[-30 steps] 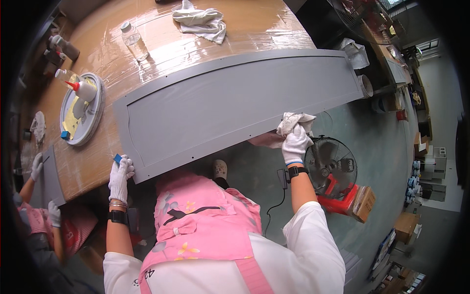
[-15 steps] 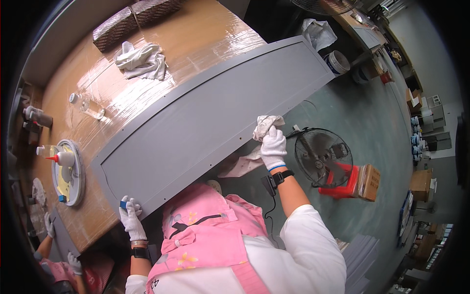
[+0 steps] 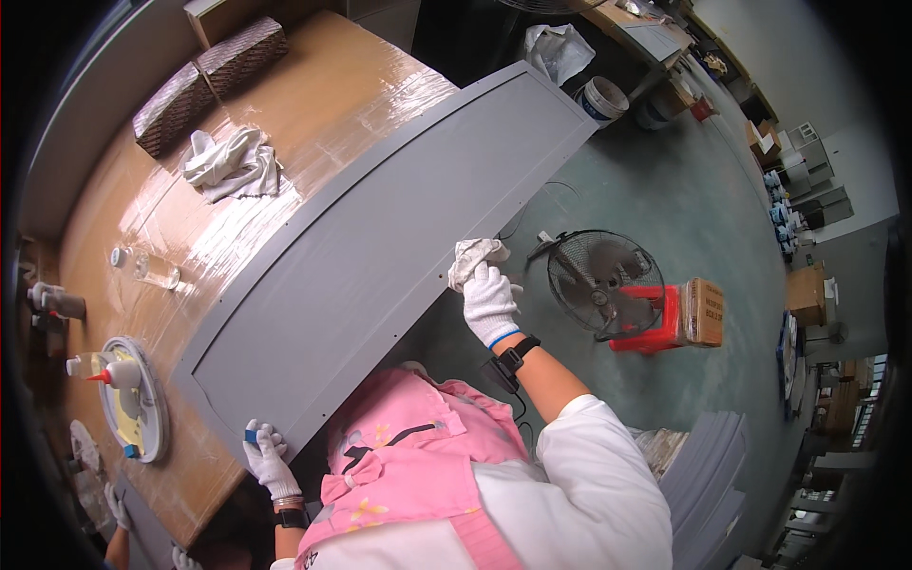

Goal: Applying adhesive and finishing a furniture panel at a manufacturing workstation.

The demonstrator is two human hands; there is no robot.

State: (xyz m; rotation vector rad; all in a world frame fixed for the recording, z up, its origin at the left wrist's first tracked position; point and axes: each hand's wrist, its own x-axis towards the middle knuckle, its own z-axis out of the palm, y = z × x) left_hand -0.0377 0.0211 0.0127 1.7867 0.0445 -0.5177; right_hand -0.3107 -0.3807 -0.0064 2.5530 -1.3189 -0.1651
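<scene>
A long grey panel (image 3: 380,209) with a raised rim and small holes along its edge lies slantwise over the wrapped table (image 3: 313,85), its near edge toward me. My right hand (image 3: 490,302), in a white knit glove, is closed on a crumpled white rag (image 3: 475,261) at the panel's near edge, around mid-length. At the panel's near left corner is my left hand (image 3: 270,460), also gloved, its fingers bent around a small blue block (image 3: 251,436). The fingertips' contact with the panel there is partly hidden.
On the table are a white cloth (image 3: 231,163), a clear bottle (image 3: 152,268) and a round lid (image 3: 152,418) bearing a red-tipped bottle (image 3: 119,374). To the right stand a floor fan (image 3: 603,285), a red stool (image 3: 655,323) and stacked grey boards (image 3: 708,475). A co-worker's gloved hand (image 3: 117,506) is lower left.
The whole view has shifted. My right hand and the rag have slid a little left along the near edge, closer to a hole. The left hand stays at the corner.
</scene>
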